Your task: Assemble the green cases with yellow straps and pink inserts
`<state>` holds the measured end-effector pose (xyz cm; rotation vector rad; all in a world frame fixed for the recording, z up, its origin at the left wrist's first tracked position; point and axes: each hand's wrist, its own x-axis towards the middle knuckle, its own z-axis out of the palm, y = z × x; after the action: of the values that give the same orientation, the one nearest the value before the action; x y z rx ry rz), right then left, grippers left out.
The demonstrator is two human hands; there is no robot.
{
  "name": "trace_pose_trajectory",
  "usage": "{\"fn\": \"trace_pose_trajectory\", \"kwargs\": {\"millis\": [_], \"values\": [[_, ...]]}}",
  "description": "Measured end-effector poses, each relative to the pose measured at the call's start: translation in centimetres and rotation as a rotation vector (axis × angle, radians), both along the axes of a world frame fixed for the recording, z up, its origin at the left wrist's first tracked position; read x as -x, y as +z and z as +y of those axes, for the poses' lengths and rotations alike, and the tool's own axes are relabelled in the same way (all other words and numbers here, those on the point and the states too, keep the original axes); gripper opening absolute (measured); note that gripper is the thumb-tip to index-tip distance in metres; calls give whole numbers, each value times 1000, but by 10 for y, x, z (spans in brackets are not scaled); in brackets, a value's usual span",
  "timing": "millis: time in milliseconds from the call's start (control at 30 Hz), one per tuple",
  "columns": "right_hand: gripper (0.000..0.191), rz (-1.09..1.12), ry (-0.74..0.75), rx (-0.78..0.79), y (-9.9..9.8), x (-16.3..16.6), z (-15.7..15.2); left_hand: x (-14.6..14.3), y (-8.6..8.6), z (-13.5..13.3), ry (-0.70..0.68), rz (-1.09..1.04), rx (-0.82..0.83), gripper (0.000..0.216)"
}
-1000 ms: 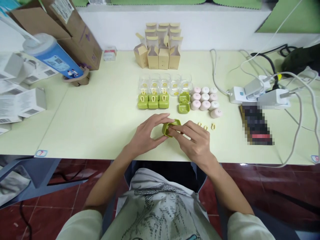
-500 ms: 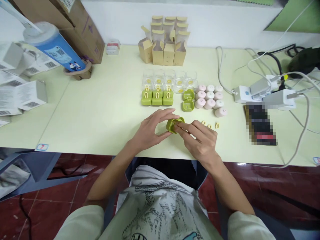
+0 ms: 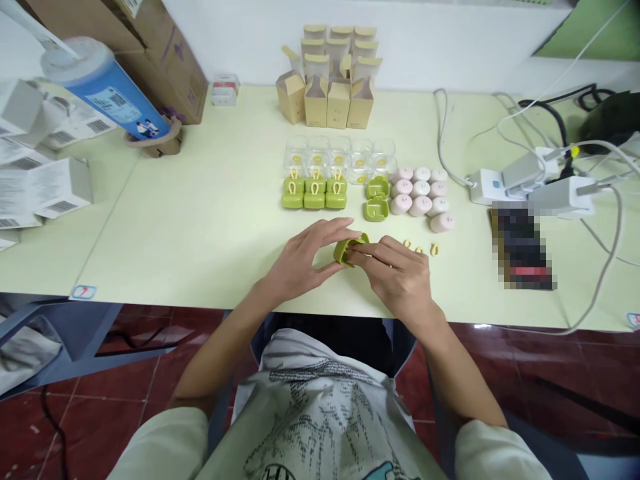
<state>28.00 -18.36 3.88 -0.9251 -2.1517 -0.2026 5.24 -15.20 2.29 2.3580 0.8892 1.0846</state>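
My left hand (image 3: 313, 257) grips a small green plastic shell (image 3: 341, 252) between thumb and fingers, its hollow side turned to the right. The fingers of my right hand (image 3: 397, 270) are pinched together and reach into that hollow; whatever they hold there is hidden. Two more green shells (image 3: 377, 210) lie hollow side up just beyond. To their left stand several green pieces (image 3: 315, 200) with cream loops (image 3: 315, 188) on top. Pale pink rounded pieces (image 3: 420, 205) sit in rows at the right. A few loose cream loops (image 3: 435, 249) lie near my right hand.
Clear plastic covers (image 3: 339, 157) with yellow marks stand behind the green pieces. Open cardboard boxes (image 3: 338, 100) are at the wall. On the right are a power strip (image 3: 493, 188) with cables and a blurred dark object (image 3: 523, 247). A blue cup (image 3: 120, 97) and white boxes (image 3: 60, 190) stand left.
My right fingers have shifted slightly and bent further into the green shell. The shell has turned a little in my left hand, which stays in nearly the same place.
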Motion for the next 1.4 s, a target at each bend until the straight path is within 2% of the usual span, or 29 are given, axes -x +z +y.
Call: {"fn": "trace_pose_trajectory", "kwargs": {"millis": [100, 333, 533, 600, 733, 867, 933, 1033, 1133, 1233, 1400], "values": [[26, 92, 49, 38, -4, 1, 4, -3, 1, -2, 5, -35, 15, 62], [30, 253, 115, 128, -13, 5, 6, -9, 6, -10, 74, -140, 185, 71], [31, 303, 193, 153, -17, 1, 13, -7, 8, -6, 104, -105, 103, 72], [29, 371, 152, 166, -18, 4, 12, -7, 9, -6, 94, -102, 86, 70], [14, 500, -52, 199, -21, 16, 2, -6, 13, -9, 80, -89, 98, 71], [22, 569, -155, 180, -19, 19, -3, -1, 19, -10, 41, -29, 90, 70], [29, 589, -125, 275, -15, 16, -2, 3, 22, -10, -22, -6, 67, 66], [30, 569, 14, 534, -11, 11, 0, 7, 26, -9, -118, 24, 79, 54], [30, 562, 73, 634, -12, 11, 0, 10, 26, -9, -162, 44, 176, 43], [34, 560, 57, 593, -15, 16, -4, 12, 23, -7, -186, 12, 217, 36], [48, 531, 13, 479, -13, 21, -9, 10, 27, -10, -218, 30, 171, 34]]}}
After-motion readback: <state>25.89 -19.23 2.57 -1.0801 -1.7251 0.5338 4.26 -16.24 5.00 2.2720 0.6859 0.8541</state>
